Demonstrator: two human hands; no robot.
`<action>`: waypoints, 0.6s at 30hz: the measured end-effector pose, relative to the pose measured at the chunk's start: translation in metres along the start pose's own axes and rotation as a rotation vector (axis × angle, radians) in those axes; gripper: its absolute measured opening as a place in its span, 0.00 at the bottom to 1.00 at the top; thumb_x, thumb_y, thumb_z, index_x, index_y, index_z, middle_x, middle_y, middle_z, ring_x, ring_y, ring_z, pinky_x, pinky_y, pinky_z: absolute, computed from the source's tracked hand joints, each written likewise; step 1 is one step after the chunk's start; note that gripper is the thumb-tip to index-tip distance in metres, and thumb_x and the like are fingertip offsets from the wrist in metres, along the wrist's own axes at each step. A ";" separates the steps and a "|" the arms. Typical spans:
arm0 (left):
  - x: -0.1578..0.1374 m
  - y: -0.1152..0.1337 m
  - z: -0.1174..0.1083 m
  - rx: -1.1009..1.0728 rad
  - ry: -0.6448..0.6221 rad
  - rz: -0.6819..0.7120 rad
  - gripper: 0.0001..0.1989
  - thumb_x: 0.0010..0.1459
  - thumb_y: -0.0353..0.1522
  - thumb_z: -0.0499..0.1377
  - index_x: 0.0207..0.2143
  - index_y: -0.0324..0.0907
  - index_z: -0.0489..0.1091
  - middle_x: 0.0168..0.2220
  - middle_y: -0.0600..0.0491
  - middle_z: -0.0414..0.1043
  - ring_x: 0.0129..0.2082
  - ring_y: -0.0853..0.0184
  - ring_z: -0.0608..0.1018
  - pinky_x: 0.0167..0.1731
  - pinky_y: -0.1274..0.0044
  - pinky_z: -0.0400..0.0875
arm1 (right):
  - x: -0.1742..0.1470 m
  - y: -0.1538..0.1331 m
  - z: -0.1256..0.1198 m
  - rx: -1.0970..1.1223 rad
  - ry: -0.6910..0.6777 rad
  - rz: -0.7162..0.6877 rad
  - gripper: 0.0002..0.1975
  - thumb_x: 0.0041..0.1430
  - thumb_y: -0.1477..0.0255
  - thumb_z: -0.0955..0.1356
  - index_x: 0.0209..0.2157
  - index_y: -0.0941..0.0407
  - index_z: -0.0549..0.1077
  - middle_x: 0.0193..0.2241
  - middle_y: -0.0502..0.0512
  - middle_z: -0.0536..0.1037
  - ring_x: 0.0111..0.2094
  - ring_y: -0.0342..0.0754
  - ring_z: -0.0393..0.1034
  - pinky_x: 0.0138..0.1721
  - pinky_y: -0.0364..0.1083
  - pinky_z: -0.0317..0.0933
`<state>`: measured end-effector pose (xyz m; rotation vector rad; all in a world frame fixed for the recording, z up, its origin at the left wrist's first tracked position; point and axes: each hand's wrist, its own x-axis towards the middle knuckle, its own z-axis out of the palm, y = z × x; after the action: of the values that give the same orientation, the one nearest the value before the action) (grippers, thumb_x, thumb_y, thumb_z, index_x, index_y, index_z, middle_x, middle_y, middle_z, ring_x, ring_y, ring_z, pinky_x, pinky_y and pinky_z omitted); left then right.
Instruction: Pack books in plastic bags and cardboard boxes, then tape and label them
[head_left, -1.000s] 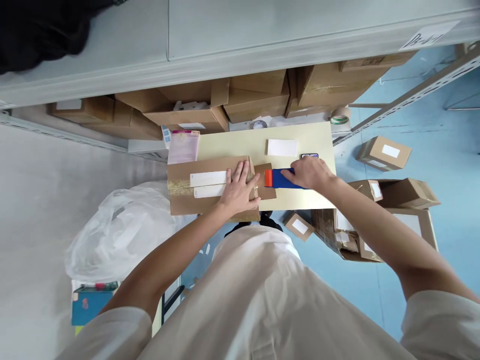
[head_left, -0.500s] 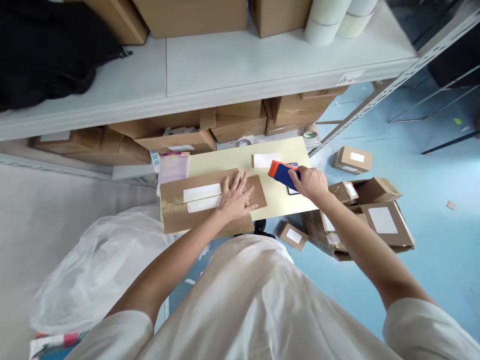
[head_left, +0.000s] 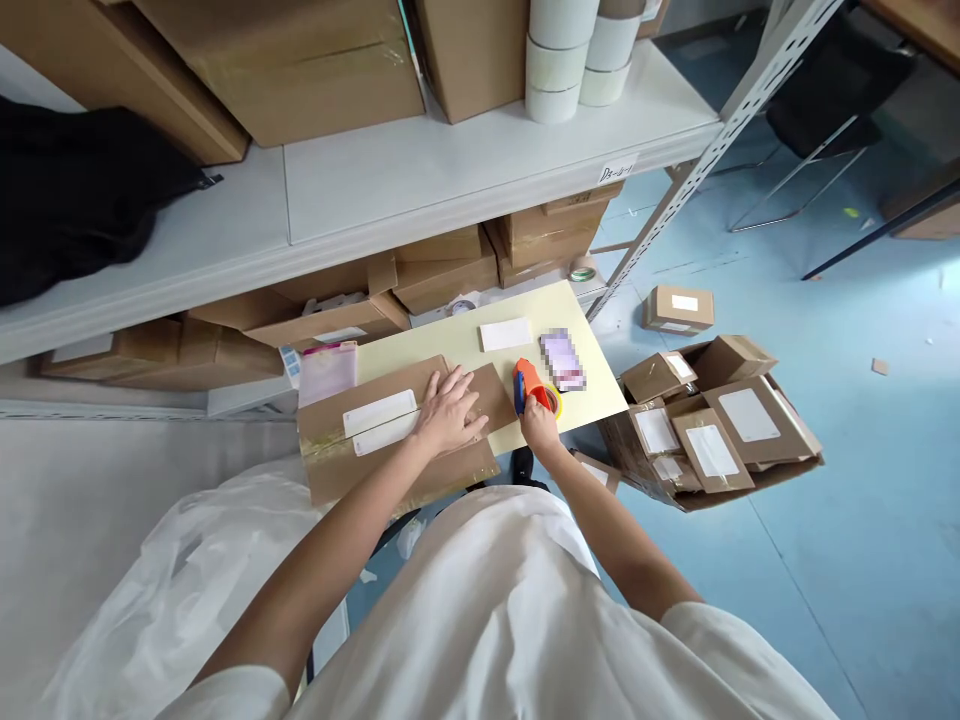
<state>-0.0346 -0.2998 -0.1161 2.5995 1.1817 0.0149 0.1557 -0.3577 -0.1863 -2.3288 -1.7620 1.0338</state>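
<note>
A cardboard box [head_left: 337, 440] with white labels and loose flaps lies on the pale yellow table [head_left: 397, 345]. My left hand [head_left: 448, 412] rests flat on its top near the right end, fingers spread. Just right of the box, my right hand [head_left: 538, 424] is wrapped round the handle of an orange and blue tape dispenser [head_left: 531, 376], with a yellow-edged tape roll [head_left: 555, 400] showing beside it. Beyond the dispenser are a phone [head_left: 562, 358], its screen blurred, and a white slip [head_left: 505, 334].
A large open carton [head_left: 780, 478] of labelled small boxes stands on the floor at right. Above the table's far side runs a grey shelf [head_left: 450, 185] with boxes and tape rolls [head_left: 555, 70]. Clear plastic sheeting [head_left: 202, 570] lies at left; a pink pouch [head_left: 330, 370] is on the table.
My right hand has brought the tape dispenser left and nearer to me, turning it and uncovering the phone. My left hand stays on the box. The view has shifted.
</note>
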 end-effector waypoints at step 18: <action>-0.155 -0.064 -0.011 -0.115 0.499 -0.856 0.42 0.55 0.49 0.54 0.64 0.33 0.48 0.68 0.33 0.35 0.67 0.44 0.39 0.60 0.48 0.37 | -0.025 -0.029 0.026 0.307 0.007 -0.608 0.53 0.44 0.76 0.72 0.66 0.54 0.40 0.65 0.65 0.50 0.65 0.57 0.46 0.61 0.56 0.52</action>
<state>-0.1863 -0.3714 -0.1059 1.8384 2.2846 0.5507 0.1146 -0.3780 -0.1825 -1.4729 -1.9468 1.0726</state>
